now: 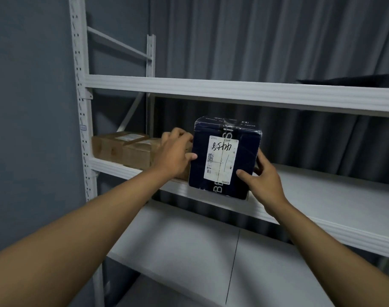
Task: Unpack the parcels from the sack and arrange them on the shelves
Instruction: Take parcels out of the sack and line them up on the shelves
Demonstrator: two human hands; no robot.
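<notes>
The left hand (pixel 176 151) is curling its fingers over the upper left side of the dark blue parcel (pixel 225 157), thumb pressing on the front face. The right hand (pixel 263 177) is gripping the lower right edge, thumb lying on the front. The parcel is standing upright at the front edge of the middle shelf (pixel 322 196), its white label (pixel 221 160) facing outward. Just left, toward the shelf's left end, two brown cardboard boxes (pixel 127 149) are sitting side by side.

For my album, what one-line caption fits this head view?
Both hands, left hand and right hand, set a dark parcel on the middle shelf beside brown boxes.
</notes>
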